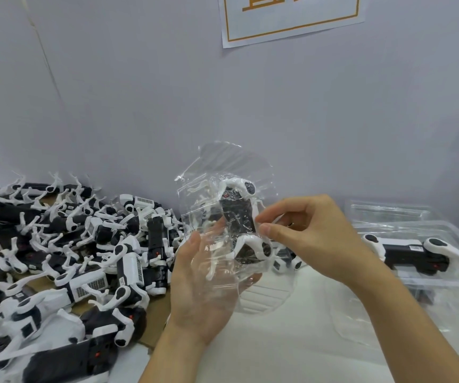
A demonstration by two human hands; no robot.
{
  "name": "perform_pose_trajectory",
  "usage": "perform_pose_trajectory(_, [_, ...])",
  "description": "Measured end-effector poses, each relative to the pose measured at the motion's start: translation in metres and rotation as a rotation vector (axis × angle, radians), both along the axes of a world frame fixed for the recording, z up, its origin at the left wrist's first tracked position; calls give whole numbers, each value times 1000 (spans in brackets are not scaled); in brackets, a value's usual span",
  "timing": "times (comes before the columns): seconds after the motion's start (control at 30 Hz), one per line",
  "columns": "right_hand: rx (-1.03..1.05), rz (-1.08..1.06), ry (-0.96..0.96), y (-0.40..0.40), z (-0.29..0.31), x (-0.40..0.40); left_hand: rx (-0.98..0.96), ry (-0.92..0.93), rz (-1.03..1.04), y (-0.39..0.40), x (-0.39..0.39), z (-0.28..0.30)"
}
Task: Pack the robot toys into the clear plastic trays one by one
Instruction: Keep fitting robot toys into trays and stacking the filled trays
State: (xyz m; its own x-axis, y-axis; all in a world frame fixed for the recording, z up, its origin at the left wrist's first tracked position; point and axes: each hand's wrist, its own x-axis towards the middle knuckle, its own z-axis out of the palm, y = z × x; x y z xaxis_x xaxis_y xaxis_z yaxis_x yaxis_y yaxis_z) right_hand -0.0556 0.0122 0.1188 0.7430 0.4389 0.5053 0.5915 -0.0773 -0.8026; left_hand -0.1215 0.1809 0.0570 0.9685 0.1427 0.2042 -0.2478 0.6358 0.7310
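White table, toy pile, trays.

1. This is looking like a toy packing station in a small factory or workshop.
2. A big heap of identical black-and-white robot toys is lying loose on the table.
3. Clear plastic trays are stacking up at the right, one holding a packed toy.
4. A printed notice is hanging on the plain wall.
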Motion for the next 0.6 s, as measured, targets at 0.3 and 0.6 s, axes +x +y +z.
perform_pose_trajectory(0.3, [-29, 3, -23, -1, 2, -2, -38, 35, -15, 1, 1, -2])
perform_pose_trajectory(0.6, [-111, 33, -38, -3, 1, -2, -110, 79, -177, 2, 3, -1])
